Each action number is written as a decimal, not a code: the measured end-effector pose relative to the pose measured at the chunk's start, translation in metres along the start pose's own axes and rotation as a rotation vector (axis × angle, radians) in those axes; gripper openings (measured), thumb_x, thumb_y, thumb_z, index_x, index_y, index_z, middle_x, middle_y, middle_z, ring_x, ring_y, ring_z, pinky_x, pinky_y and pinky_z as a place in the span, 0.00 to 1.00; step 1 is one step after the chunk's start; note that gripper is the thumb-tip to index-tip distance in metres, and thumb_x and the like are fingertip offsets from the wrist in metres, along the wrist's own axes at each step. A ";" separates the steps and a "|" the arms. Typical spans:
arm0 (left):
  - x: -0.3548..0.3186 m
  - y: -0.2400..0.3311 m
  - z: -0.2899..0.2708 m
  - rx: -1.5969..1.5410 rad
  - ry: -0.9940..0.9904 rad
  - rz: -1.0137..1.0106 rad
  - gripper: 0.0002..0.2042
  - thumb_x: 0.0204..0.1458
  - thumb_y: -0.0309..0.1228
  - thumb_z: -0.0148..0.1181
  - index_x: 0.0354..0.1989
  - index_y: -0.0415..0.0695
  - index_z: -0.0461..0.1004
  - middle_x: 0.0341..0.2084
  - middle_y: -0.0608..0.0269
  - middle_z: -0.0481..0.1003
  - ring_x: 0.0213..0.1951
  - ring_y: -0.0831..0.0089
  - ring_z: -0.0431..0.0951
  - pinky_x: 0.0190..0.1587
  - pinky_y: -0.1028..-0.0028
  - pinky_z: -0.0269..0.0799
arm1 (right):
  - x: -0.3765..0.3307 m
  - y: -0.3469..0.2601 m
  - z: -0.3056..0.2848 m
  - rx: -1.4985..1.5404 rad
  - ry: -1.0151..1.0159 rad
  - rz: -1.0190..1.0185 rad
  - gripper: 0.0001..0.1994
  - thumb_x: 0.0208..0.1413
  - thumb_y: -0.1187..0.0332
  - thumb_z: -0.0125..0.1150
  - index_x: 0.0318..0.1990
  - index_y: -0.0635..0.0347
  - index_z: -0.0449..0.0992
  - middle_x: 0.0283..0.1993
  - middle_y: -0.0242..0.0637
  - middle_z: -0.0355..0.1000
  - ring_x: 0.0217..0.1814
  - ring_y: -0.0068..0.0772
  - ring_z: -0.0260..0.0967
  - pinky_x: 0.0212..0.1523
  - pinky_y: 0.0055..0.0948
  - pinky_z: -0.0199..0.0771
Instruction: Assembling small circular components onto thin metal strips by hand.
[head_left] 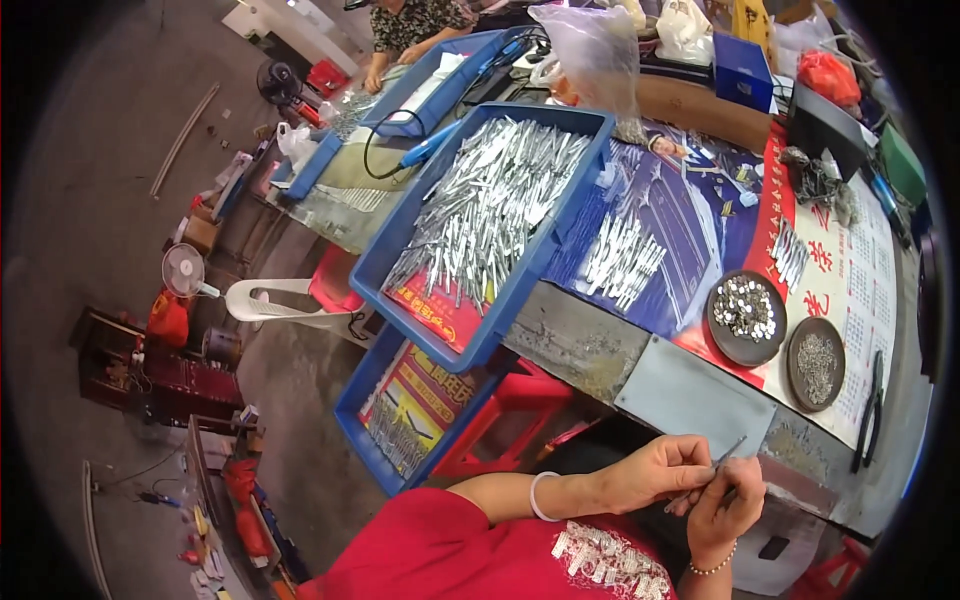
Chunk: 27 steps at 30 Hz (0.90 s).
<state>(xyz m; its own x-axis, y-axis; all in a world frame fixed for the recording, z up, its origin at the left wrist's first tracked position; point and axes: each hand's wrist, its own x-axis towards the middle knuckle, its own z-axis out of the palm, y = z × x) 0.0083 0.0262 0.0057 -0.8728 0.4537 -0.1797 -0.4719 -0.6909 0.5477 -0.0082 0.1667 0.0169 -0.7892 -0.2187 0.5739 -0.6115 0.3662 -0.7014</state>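
My left hand [655,470], with a white bangle on the wrist, and my right hand [728,508], with a bead bracelet, meet close to my red top at the bottom of the view. Together they pinch a thin silver metal strip [722,460] that points up to the right. Both hands are below the near edge of the workbench [690,395]. On the bench, a loose pile of similar strips [620,260] lies on a blue printed sheet. Two dark round dishes [722,345] [795,385] hold small metal parts.
A large blue crate [565,215] full of silver strips stands on the bench's left end. A second blue crate [352,410] sits lower on a red stool [515,400]. Black pliers [870,410] lie at the right. Another person [410,25] works at the far end. A white chair [285,300] and a fan [183,270] stand on the floor.
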 end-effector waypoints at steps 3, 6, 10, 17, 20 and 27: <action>-0.001 0.007 0.002 0.163 -0.032 0.035 0.08 0.58 0.32 0.52 0.30 0.42 0.64 0.20 0.70 0.69 0.22 0.83 0.70 0.22 0.83 0.65 | -0.002 -0.004 -0.004 0.049 -0.004 0.050 0.10 0.49 0.85 0.52 0.35 0.60 0.62 0.25 0.39 0.66 0.22 0.37 0.62 0.24 0.30 0.63; -0.003 0.010 0.001 0.265 -0.044 0.037 0.06 0.58 0.29 0.51 0.33 0.40 0.65 0.22 0.66 0.70 0.22 0.82 0.70 0.23 0.82 0.66 | -0.008 -0.001 -0.007 0.072 -0.012 0.063 0.07 0.55 0.83 0.49 0.38 0.61 0.61 0.28 0.33 0.61 0.25 0.22 0.57 0.26 0.19 0.59; -0.006 0.006 -0.001 0.178 -0.049 -0.041 0.06 0.58 0.29 0.51 0.33 0.40 0.65 0.22 0.66 0.70 0.22 0.82 0.70 0.23 0.82 0.66 | -0.006 -0.002 -0.012 0.446 -0.019 0.446 0.08 0.55 0.84 0.48 0.37 0.60 0.60 0.34 0.30 0.58 0.30 0.16 0.56 0.31 0.14 0.59; -0.009 -0.005 0.004 0.096 0.007 0.030 0.07 0.58 0.31 0.52 0.33 0.41 0.65 0.22 0.67 0.70 0.23 0.82 0.70 0.23 0.83 0.66 | -0.007 -0.002 -0.004 0.074 -0.021 0.068 0.09 0.51 0.83 0.51 0.34 0.60 0.60 0.27 0.37 0.63 0.26 0.32 0.58 0.26 0.27 0.60; -0.009 -0.004 0.003 0.158 0.008 0.060 0.07 0.59 0.31 0.51 0.33 0.41 0.65 0.23 0.67 0.70 0.23 0.82 0.70 0.23 0.83 0.65 | -0.004 -0.007 -0.004 0.018 -0.014 0.070 0.09 0.51 0.83 0.52 0.34 0.60 0.61 0.27 0.37 0.64 0.25 0.32 0.59 0.27 0.26 0.61; -0.008 -0.003 0.005 0.243 -0.008 0.051 0.06 0.59 0.30 0.50 0.33 0.41 0.64 0.22 0.66 0.70 0.22 0.82 0.70 0.22 0.83 0.65 | -0.002 -0.008 -0.016 0.051 -0.136 0.167 0.06 0.54 0.82 0.49 0.34 0.62 0.61 0.27 0.34 0.61 0.27 0.23 0.58 0.29 0.20 0.60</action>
<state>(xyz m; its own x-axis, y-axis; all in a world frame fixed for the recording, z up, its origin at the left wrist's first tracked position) 0.0172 0.0272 0.0096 -0.8936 0.4263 -0.1408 -0.3823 -0.5582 0.7364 -0.0011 0.1784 0.0282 -0.8781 -0.2797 0.3882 -0.4709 0.3623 -0.8043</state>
